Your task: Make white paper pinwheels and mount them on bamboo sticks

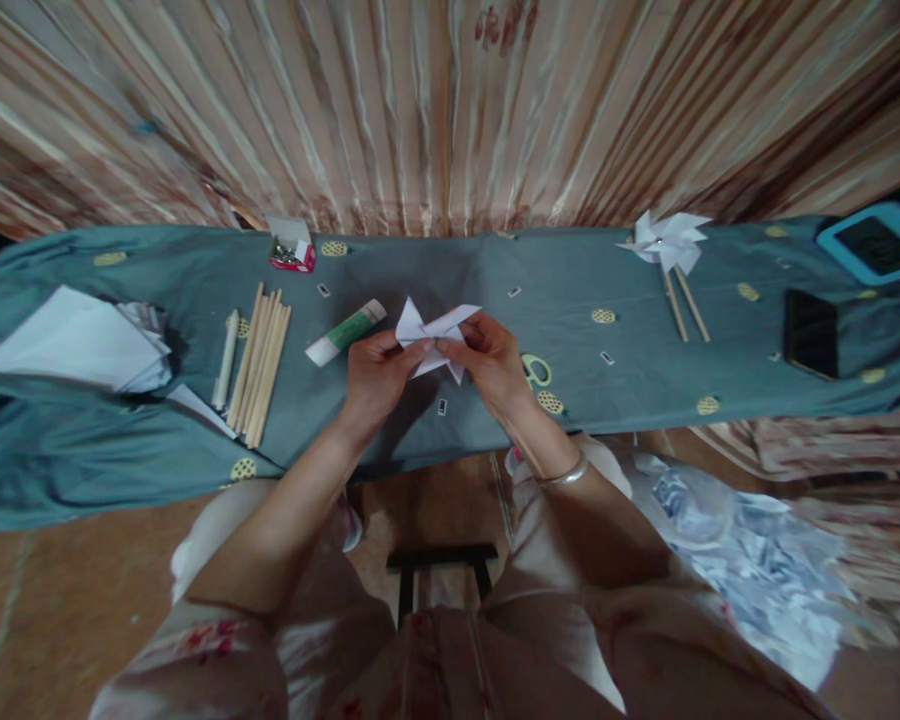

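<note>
The right hand hides part of the scissors just outside it. The left hand and right hand cover parts of the pinwheel, pinching it between them.

Crisply creased matt paper in the central pinwheel, smooth bare wood in the sticks, wrinkled matt cloth in the table cover, polished metal on the bangle, glossy finish on the phone, probably smooth plastic on the glue stick
</note>
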`<state>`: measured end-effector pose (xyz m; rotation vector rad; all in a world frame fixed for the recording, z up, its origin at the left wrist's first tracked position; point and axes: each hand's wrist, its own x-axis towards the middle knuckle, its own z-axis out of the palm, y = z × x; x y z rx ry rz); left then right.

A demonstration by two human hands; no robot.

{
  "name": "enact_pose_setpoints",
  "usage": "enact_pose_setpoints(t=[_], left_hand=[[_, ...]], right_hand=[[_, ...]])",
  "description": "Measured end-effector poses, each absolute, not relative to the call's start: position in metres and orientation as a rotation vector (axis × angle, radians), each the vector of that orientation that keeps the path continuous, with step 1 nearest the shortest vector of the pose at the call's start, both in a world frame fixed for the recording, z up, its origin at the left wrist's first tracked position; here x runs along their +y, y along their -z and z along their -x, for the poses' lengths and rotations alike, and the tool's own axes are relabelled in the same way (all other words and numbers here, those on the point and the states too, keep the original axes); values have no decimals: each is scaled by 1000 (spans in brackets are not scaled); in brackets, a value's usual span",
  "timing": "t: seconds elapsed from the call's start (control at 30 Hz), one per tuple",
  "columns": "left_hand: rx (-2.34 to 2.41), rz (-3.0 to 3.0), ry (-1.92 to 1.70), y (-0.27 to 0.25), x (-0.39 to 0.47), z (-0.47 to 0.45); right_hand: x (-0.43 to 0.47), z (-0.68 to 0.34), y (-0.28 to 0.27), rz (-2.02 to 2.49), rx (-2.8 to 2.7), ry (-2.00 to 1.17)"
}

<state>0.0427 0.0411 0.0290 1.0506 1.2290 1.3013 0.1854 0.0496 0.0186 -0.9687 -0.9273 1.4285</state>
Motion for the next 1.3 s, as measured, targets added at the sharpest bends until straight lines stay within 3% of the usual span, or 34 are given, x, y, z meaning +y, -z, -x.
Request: enact_pose_setpoints(t=[1.3], left_hand=[[1199, -1047, -1294, -28, 42, -43]], right_hand=[[51, -187, -20, 1028, -946, -1397]])
